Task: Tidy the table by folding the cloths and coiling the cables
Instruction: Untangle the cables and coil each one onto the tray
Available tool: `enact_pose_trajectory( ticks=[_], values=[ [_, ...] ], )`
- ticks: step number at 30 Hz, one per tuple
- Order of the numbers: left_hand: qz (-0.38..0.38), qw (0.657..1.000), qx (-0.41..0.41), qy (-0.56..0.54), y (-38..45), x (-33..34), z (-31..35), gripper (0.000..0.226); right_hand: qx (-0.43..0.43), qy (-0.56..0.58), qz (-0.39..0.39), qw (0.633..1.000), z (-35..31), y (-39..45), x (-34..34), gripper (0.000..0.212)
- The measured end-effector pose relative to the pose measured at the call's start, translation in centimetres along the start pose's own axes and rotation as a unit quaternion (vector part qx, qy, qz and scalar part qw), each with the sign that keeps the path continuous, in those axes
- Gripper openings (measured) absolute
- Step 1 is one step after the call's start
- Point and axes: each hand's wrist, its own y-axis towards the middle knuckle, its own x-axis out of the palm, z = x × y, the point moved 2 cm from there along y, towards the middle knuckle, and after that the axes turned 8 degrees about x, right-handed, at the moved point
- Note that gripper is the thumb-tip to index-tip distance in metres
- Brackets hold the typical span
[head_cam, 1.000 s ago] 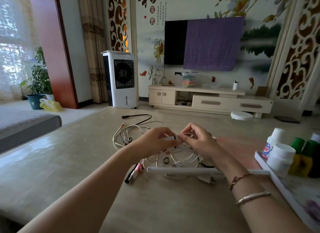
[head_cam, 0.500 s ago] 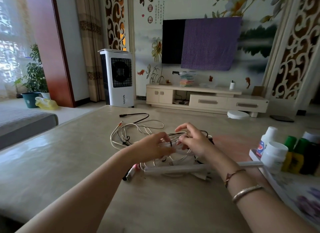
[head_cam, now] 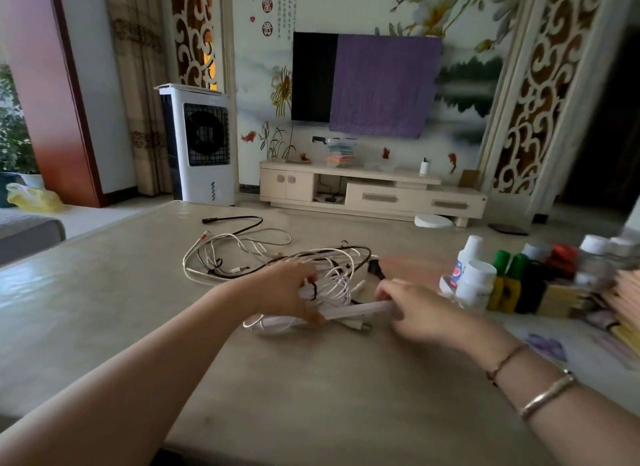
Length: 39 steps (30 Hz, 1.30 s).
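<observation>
Spanning most of the lower view, beige table point(head_cam: 104, 327) carries all task items. Tangle of white cables point(head_cam: 332, 278) lies near table centre, mixed with a black cable point(head_cam: 242, 223) whose plug end trails toward the far edge; looser white loops spread to the left of the main bundle. At the right edge of the table stands a cluster of bottles point(head_cam: 478, 282): white-capped ones in front, green-capped and red-capped ones behind, blurred. Left hand point(head_cam: 287, 292) rests on the near side of the bundle, fingers curled round a gathered bunch of white strands, thumb low against a white rod-like piece point(head_cam: 356, 309) lying across the table. Right hand point(head_cam: 422, 313) grips the right end of that same piece, fingers curled over it; motion blur hides finger detail. Right wrist bears a metal bangle point(head_cam: 547, 393) and a thin cord bracelet point(head_cam: 505, 361).
</observation>
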Motion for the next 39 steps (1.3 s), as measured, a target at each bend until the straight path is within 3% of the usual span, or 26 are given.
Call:
enact_pose_trajectory(
  ticks=[8,15,19,26,32,35,39],
  values=[
    [-0.018,0.998,-0.018,-0.055,-0.9,-2.0,-0.6,0.035,-0.013,0.020,0.088,0.996,-2.0,-0.6,-2.4,0.011],
    [-0.015,0.987,-0.009,-0.160,-1.5,-4.0,2.8,0.034,-0.004,-0.023,0.103,0.994,-2.0,-3.9,-8.7,0.015],
    [0.005,0.982,0.022,-0.186,-0.3,-3.4,6.1,0.034,0.004,-0.045,0.074,0.996,-1.0,-6.5,-10.4,0.025],
    [-0.027,0.975,0.085,-0.206,3.0,-1.3,12.9,0.034,0.027,0.000,0.022,0.999,2.5,-10.9,-11.5,0.040],
    [-0.030,0.967,0.143,-0.208,6.0,1.0,17.4,0.026,0.071,-0.051,0.031,0.996,7.2,-13.6,-12.1,0.020],
    [-0.020,0.959,0.152,-0.237,7.5,1.7,19.1,0.016,0.106,-0.033,0.064,0.992,9.8,-15.6,-12.0,0.037],
    [-0.012,0.938,0.104,-0.330,9.1,2.6,20.5,0.018,0.107,-0.021,0.122,0.987,12.3,-18.2,-10.6,0.080]
  ],
)
